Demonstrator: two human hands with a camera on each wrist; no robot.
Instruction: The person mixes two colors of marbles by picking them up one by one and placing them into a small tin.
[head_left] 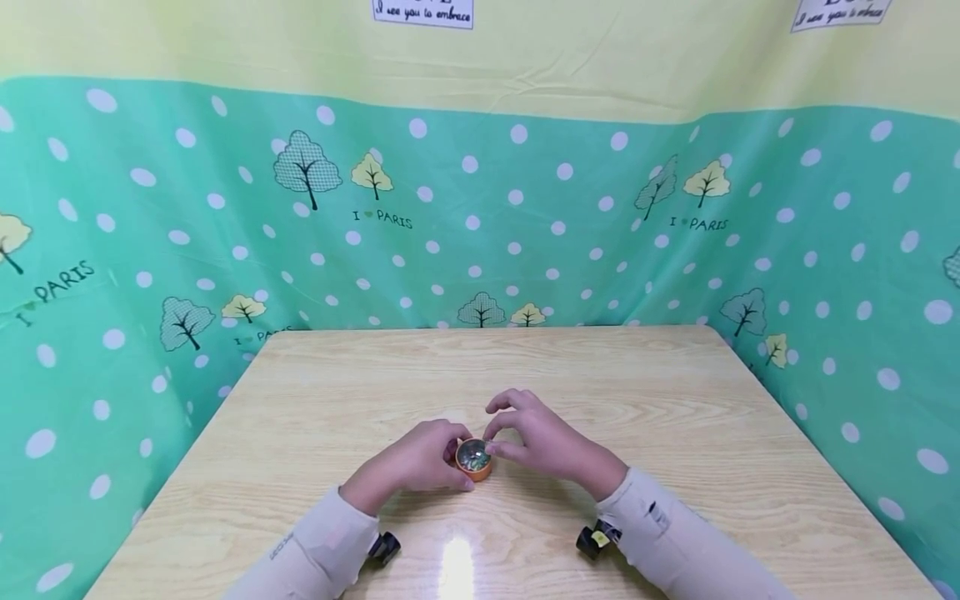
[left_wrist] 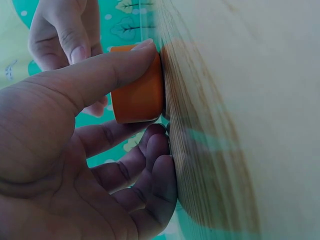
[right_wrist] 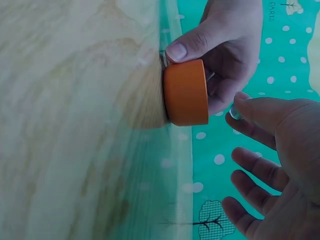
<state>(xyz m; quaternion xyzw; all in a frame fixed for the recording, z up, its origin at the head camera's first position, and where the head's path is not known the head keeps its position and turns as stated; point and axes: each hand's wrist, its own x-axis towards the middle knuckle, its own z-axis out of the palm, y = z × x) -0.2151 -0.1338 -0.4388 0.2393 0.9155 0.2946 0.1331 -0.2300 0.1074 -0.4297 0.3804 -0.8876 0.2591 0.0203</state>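
A small round orange cup point(head_left: 481, 476) stands on the table, with shiny glassy pieces inside it, too small to tell apart. My left hand point(head_left: 426, 458) grips the cup from the left, thumb on its near side and fingers round the far side. Close by on the right, my right hand point(head_left: 543, 437) is raised just above the rim. In the right wrist view its thumb and forefinger pinch a small clear glass marble point(right_wrist: 234, 112), while the other fingers are spread. The left wrist view shows the orange cup wall point(left_wrist: 137, 97) under my left thumb.
The light wooden table point(head_left: 360, 375) reaches back to a green and yellow curtain point(head_left: 442, 283) with dots and trees, which hangs at the back and both sides. A dark wrist camera point(head_left: 385, 548) sits under the left sleeve, another camera point(head_left: 592, 542) under the right.
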